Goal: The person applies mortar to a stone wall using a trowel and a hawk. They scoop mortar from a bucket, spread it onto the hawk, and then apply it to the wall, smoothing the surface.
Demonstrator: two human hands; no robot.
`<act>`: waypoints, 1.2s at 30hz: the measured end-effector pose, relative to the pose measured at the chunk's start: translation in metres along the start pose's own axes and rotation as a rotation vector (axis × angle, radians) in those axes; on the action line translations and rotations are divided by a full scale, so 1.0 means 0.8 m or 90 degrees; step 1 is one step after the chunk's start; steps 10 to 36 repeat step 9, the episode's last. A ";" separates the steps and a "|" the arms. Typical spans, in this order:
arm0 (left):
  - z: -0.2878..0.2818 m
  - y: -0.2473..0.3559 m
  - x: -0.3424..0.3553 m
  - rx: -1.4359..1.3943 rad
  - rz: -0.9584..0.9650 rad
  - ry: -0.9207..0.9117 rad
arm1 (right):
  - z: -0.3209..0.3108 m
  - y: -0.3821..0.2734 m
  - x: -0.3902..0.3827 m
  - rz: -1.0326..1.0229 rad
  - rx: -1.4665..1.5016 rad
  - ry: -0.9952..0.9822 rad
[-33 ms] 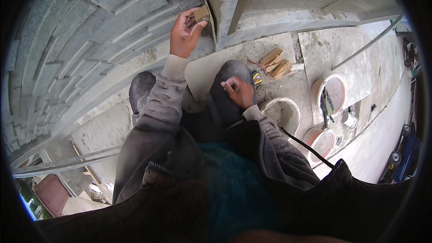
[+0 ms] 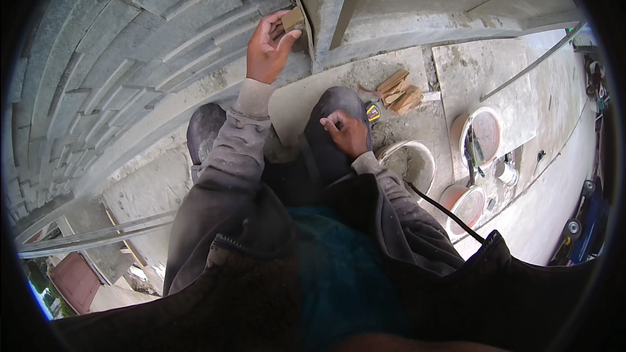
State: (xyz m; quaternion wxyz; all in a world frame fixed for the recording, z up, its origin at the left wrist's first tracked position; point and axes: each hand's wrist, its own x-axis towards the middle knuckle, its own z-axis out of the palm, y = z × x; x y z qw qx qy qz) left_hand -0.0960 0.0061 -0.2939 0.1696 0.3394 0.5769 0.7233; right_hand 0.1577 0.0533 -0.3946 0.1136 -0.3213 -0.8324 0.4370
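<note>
At far centre, against wall corner (image 2: 312, 23): small tan wooden block (image 2: 293, 19), pinched between left hand (image 2: 268, 49) thumb and fingers. Risk: light pinch, block could slip and drop toward dark shoes (image 2: 339, 114). Right hand (image 2: 347, 133) low near knee, fingers curled together, nipping something too small to identify. Wood offcuts (image 2: 399, 91) and buckets (image 2: 409, 163) at right. Versus earlier frame: no discernible change, same poses.

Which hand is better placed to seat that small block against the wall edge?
Left. The left hand already pinches the small block in its fingers, right at the wall edge. The right hand is down by the knee, apart from the wall, curled loosely.
</note>
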 end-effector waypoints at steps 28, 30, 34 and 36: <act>-0.012 0.013 -0.072 -0.017 -0.036 -0.130 | 0.001 -0.001 0.013 0.003 -0.015 -0.016; -0.012 0.013 -0.072 -0.017 -0.036 -0.130 | 0.001 -0.001 0.013 0.003 -0.015 -0.016; -0.012 0.013 -0.072 -0.017 -0.036 -0.130 | 0.001 -0.001 0.013 0.003 -0.015 -0.016; -0.012 0.013 -0.072 -0.017 -0.036 -0.130 | 0.001 -0.001 0.013 0.003 -0.015 -0.016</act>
